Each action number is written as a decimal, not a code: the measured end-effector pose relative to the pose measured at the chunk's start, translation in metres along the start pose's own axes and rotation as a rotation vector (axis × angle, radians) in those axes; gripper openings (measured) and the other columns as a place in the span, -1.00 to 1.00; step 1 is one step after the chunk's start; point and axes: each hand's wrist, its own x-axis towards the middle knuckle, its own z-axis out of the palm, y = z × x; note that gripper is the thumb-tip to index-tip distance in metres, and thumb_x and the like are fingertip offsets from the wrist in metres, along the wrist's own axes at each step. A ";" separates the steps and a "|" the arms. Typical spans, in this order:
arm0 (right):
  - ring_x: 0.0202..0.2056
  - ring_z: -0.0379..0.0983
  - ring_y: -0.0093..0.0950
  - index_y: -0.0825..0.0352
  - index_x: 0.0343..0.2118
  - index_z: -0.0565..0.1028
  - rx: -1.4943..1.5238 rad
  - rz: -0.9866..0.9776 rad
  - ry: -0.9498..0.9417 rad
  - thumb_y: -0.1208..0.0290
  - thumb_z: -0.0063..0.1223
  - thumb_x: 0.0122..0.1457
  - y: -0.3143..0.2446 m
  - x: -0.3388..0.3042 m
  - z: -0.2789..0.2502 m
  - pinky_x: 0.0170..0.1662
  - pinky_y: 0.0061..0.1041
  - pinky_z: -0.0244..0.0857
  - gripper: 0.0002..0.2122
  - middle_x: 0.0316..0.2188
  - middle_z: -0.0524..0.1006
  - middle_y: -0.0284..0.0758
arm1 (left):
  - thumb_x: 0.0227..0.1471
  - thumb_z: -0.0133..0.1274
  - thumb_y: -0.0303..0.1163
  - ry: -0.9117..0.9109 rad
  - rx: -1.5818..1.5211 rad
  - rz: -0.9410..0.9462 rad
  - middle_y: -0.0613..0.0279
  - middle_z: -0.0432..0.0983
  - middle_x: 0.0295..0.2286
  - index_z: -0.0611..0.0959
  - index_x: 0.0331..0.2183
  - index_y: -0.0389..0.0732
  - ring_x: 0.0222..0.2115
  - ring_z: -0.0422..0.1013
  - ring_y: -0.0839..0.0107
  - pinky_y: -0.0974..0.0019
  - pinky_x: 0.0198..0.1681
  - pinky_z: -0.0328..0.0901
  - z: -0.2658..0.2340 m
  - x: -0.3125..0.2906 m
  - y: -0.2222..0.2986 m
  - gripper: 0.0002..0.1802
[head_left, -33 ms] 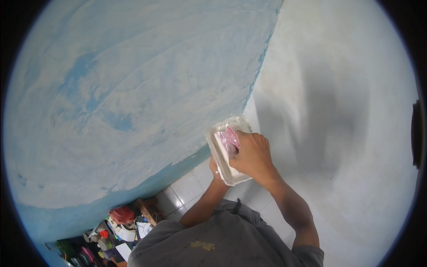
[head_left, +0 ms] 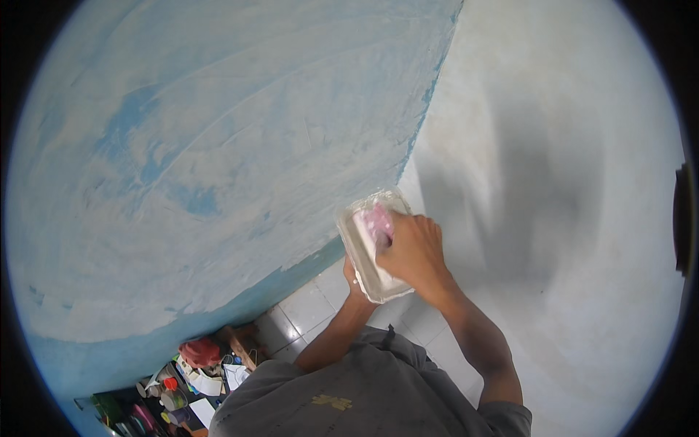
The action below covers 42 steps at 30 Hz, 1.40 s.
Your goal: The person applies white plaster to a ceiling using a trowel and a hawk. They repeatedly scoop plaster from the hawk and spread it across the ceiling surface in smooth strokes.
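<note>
A pale rectangular tray (head_left: 392, 294) is held up in front of my body, its rim crusted with white paste. My left hand (head_left: 352, 274) grips it from below and the left side; most of those fingers are hidden behind it. White paste (head_left: 369, 252) lies inside. Over the tray, my right hand (head_left: 415, 244) is closed around a pink flat spreader (head_left: 377, 218) smeared with white. The spreader's edge is down in the tray, and part of it is covered by my fingers.
A blue wall (head_left: 255, 131) with uneven white coating rises on the left and meets a white wall (head_left: 582, 109) at a corner. Low at the left, a red cloth (head_left: 199, 352), papers and jars crowd a dark surface. White tiles (head_left: 306, 306) cover the floor.
The pink spreader and my right hand have shifted very slightly within the tray, and the spreader looks more blurred. My left hand and the tray stay in place.
</note>
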 end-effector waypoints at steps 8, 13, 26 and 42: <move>-0.54 0.45 0.01 0.45 -0.58 0.45 -0.039 0.025 0.100 0.50 0.07 -0.16 0.006 0.008 0.000 -0.37 -0.10 0.31 -0.89 -0.66 0.46 0.00 | 0.21 -0.29 0.13 -0.019 -0.051 -0.014 0.05 0.21 0.17 0.18 0.25 -0.11 0.16 0.23 0.14 0.00 0.22 0.14 -0.004 0.005 0.001 -0.27; -0.51 0.46 -0.03 0.43 -0.54 0.48 -0.058 0.056 0.119 0.49 0.08 -0.13 0.003 0.002 -0.026 -0.40 -0.12 0.29 -0.89 -0.61 0.49 -0.04 | 0.18 -0.26 0.16 0.037 -0.027 -0.034 0.05 0.19 0.18 0.16 0.25 -0.12 0.17 0.21 0.11 -0.02 0.21 0.14 0.007 0.006 0.002 -0.23; -0.49 0.52 -0.15 0.40 -0.47 0.52 -0.236 -0.064 0.097 0.50 0.04 -0.13 -0.007 -0.015 0.011 -0.41 -0.19 0.33 -0.87 -0.53 0.55 -0.14 | 0.21 -0.33 0.22 0.016 -0.149 -0.010 0.12 0.29 0.09 0.21 0.23 -0.09 0.09 0.28 0.19 0.04 0.17 0.18 0.004 0.001 0.004 -0.25; -0.50 0.43 0.01 0.42 -0.55 0.46 -0.021 0.002 0.147 0.47 0.12 -0.09 0.015 -0.006 -0.027 -0.40 -0.18 0.30 -0.88 -0.62 0.46 -0.03 | 0.16 -0.19 0.10 0.022 -0.098 -0.072 0.03 0.22 0.16 0.20 0.24 -0.15 0.15 0.22 0.07 -0.05 0.22 0.14 0.005 0.008 -0.002 -0.25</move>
